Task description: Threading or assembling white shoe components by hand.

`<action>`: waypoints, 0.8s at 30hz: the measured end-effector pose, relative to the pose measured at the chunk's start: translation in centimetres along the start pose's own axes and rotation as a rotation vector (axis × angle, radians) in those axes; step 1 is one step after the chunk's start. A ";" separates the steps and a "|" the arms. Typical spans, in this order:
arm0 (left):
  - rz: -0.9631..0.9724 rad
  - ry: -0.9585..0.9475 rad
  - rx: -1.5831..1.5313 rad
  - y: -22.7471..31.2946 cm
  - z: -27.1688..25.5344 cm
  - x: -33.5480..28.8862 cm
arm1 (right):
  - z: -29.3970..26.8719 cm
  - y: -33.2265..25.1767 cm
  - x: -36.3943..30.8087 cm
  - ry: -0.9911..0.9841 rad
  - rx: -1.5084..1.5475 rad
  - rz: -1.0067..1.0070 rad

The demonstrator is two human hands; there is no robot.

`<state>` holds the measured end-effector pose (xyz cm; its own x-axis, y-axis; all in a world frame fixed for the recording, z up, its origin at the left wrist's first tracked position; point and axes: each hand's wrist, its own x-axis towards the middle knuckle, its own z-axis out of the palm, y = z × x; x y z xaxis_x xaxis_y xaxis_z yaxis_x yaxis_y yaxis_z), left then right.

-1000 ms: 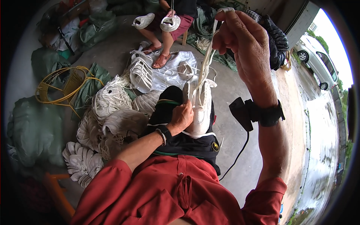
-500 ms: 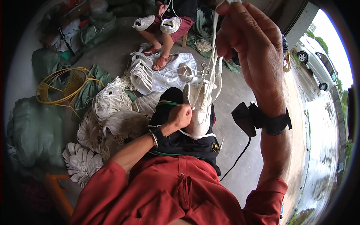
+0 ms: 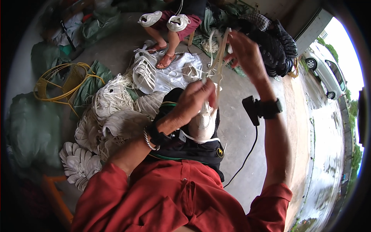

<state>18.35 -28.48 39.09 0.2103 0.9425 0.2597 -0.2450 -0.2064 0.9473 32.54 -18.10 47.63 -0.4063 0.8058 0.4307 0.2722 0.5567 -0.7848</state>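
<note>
A white shoe upper rests on my lap over black cloth. My left hand pinches the cream laces just above the shoe. My right hand is raised higher and grips the upper ends of the same laces, holding them taut and upright. Both wrists wear black straps; a black device hangs from the right one with a cable trailing down.
Piles of white shoe uppers lie on the floor at my left. Green sacks and a yellow wire frame sit further left. Another person sits ahead holding white shoes. Black shoes are heaped at right; a car stands outside.
My left hand has risen from the shoe along the laces. My right hand has dropped and moved slightly right, still gripping the lace ends.
</note>
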 end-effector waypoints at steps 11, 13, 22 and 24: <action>0.220 0.222 -0.576 1.4 -4.4 1.6 | 5.8 14.8 -13.6 -0.173 -0.324 -0.014; 0.280 0.209 -0.624 2.5 -4.7 1.3 | 5.8 14.7 -13.6 -0.198 -0.381 -0.044; 0.541 0.178 -0.390 8.1 -5.3 -0.2 | 4.8 15.5 -14.2 -0.022 0.106 0.387; 0.541 0.169 -0.353 8.5 -5.2 -0.2 | 5.4 15.9 -14.7 -0.096 -0.224 0.061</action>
<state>11.27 -29.09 46.13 -0.1734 0.7644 0.6210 -0.5754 -0.5903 0.5660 38.13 -22.16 26.45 -0.4612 0.8225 0.3327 0.4813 0.5470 -0.6849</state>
